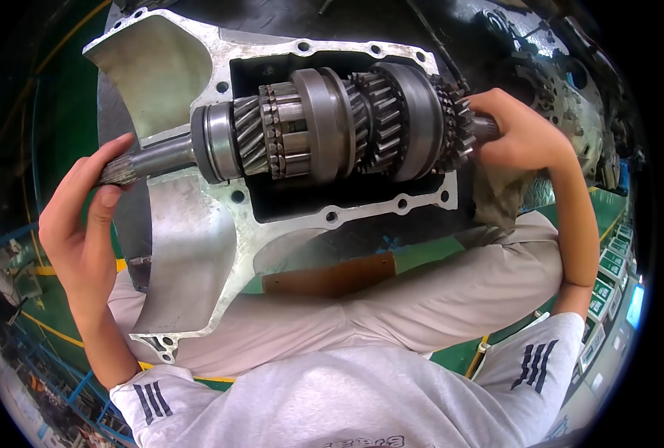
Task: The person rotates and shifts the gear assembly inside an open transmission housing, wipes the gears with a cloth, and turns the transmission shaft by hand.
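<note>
A gearbox shaft assembly, with several helical gears and smooth steel rings, lies lengthwise across an open metal gearbox housing. My left hand grips the splined end of its long input shaft, thumb below and fingers above. At the opposite end, my right hand curls around the short splined stub beside the last gear. The bearing ring sits at the housing's left wall opening. Whether the assembly rests in the housing or is held just above it, I cannot tell.
Another metal casing with holes stands at the right on a dark worktop. My legs are just below the housing. A brown panel shows under the near edge. Green floor with yellow lines lies around.
</note>
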`<state>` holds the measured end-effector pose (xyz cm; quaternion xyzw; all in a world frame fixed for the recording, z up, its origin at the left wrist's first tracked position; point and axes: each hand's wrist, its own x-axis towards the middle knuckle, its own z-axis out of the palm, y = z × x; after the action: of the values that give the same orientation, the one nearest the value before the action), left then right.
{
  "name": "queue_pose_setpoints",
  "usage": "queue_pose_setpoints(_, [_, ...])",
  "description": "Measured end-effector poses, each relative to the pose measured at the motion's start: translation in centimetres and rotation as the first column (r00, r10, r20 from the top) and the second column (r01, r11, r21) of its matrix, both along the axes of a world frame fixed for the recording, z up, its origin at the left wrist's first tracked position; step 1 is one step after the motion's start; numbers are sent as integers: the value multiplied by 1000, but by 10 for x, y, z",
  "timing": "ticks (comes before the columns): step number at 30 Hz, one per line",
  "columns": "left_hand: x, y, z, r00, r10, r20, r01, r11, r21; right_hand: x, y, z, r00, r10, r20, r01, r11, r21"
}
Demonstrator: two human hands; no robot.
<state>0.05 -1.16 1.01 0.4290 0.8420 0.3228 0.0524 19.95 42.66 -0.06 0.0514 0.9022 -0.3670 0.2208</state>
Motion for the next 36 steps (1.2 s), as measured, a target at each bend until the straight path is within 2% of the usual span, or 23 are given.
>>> queue_pose_setpoints(1, [0, -1, 2, 1000, 8, 29, -7, 999, -43, -3, 5, 0, 1000, -3, -2, 3, 1000, 0])
queue_pose_setpoints(2, [0, 0, 2, 1000, 5, 28, -4, 999, -43, -6, 10, 1, 996, 21, 86, -23, 1000, 20])
queue_pose_setpoints(5, [0, 0, 1, 999, 6, 43, -5, 1000, -13, -17, 2, 18, 907, -120, 404, 101, 993, 67])
queue_pose_setpoints(8, [-1, -2, 1, 996, 11, 86, -10, 1000, -1, -22, 4, 18, 877, -4, 481, -26, 998, 56])
queue_pose_setpoints(9, [-1, -2, 2, 997, 15, 70, -14, 1000, -11, -17, 4, 15, 934, 35, 354, -59, 997, 55])
queue_pose_setpoints(11, [0, -2, 4, 998, 19, 55, -18, 1000, -22, -10, 0, 10, 972, 77, 221, -92, 994, 56])
queue_pose_setpoints(13, [2, 2, 10, 1000, 23, -6, -23, 994, -105, -2, -8, 8, 996, 36, 76, -46, 991, 123])
queue_pose_setpoints(17, [-2, 3, 0, 1000, -4, 25, 5, 999, -37, 6, -22, 6, 983, -49, -177, 89, 970, 225])
queue_pose_setpoints(19, [3, 15, 2, 958, 44, -282, -19, 996, 92, 6, -12, -2, 986, 30, -161, 15, 963, 270])
queue_pose_setpoints(21, [7, 22, 17, 942, 44, -333, -19, 997, 78, 9, -17, 0, 984, 17, -177, 40, 949, 314])
queue_pose_setpoints(23, [18, 42, 40, 893, -161, -420, 137, 987, -87, 13, -22, -3, 948, -3, -317, 118, 931, 346])
queue_pose_setpoints(25, [33, 82, 55, 838, -367, -404, 304, 929, -212, 17, -24, -7, 919, 28, -394, 140, 910, 391])
queue_pose_setpoints(28, [42, 107, 53, 845, -394, -361, 318, 914, -253, 18, -22, -11, 941, 36, -336, 155, 837, 525])
queue_pose_setpoints(31, [44, 122, 46, 848, -419, -323, 337, 898, -282, 20, -22, -11, 932, 63, -357, 152, 827, 542])
queue_pose_setpoints(33, [45, 126, 39, 835, -420, -356, 319, 896, -310, 19, -19, -13, 927, 54, -371, 156, 844, 513])
queue_pose_setpoints(36, [42, 131, 30, 861, -399, -315, 335, 912, -238, 20, -18, -14, 910, 36, -412, 173, 872, 458])
